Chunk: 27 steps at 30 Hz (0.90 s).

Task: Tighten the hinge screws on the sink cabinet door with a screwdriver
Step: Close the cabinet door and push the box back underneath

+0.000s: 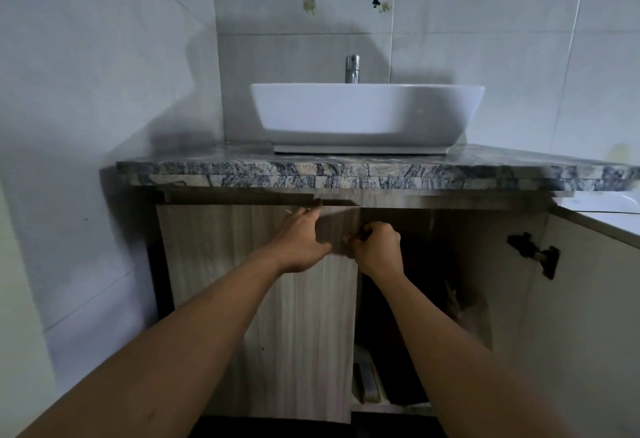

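Forearms (194,326), two, bare, entering from the bottom edge: right hand (379,247) fisted round a small dark object (362,229), mostly hidden, at the free edge of the left cabinet door (242,281); left hand (301,240) flat on that door's face, fingers straight, tips near its top edge. Right cabinet door (588,316) swung open, black hinge (535,254) at its inner edge; above, granite countertop (346,174), white basin (363,115), chrome tap (352,68).
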Each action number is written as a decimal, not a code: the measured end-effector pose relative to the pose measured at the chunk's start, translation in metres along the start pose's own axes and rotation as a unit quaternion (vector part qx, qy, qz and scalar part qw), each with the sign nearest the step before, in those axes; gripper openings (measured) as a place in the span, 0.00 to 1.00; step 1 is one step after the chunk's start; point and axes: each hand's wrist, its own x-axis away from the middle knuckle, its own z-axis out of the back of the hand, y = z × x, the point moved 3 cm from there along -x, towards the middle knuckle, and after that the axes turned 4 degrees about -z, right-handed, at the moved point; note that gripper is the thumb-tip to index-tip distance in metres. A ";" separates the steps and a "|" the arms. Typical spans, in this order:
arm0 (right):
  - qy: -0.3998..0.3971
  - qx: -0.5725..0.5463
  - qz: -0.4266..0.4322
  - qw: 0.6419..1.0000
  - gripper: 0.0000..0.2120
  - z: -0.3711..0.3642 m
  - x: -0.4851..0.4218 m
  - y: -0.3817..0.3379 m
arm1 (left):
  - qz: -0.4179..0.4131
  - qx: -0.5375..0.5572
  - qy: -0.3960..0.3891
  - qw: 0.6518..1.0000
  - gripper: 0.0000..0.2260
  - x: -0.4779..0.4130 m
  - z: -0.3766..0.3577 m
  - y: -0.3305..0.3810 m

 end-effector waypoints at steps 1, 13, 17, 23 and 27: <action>-0.002 0.003 0.001 1.000 0.09 0.001 0.000 0.000 | -0.002 -0.002 -0.001 1.000 0.40 0.000 -0.001 0.001; 0.048 0.089 0.038 0.994 0.19 0.146 0.047 0.015 | -0.003 0.038 -0.068 0.997 0.49 0.009 -0.016 0.039; 0.139 0.133 0.048 0.980 0.18 0.238 0.085 0.021 | -0.051 0.070 -0.086 0.993 0.49 0.005 -0.030 0.099; 0.304 0.133 0.033 0.943 0.21 0.369 0.155 0.030 | -0.190 0.057 -0.129 0.972 0.43 0.018 -0.060 0.219; 0.382 0.124 -0.001 0.916 0.17 0.435 0.201 0.052 | -0.275 0.056 -0.138 0.950 0.38 0.041 -0.086 0.303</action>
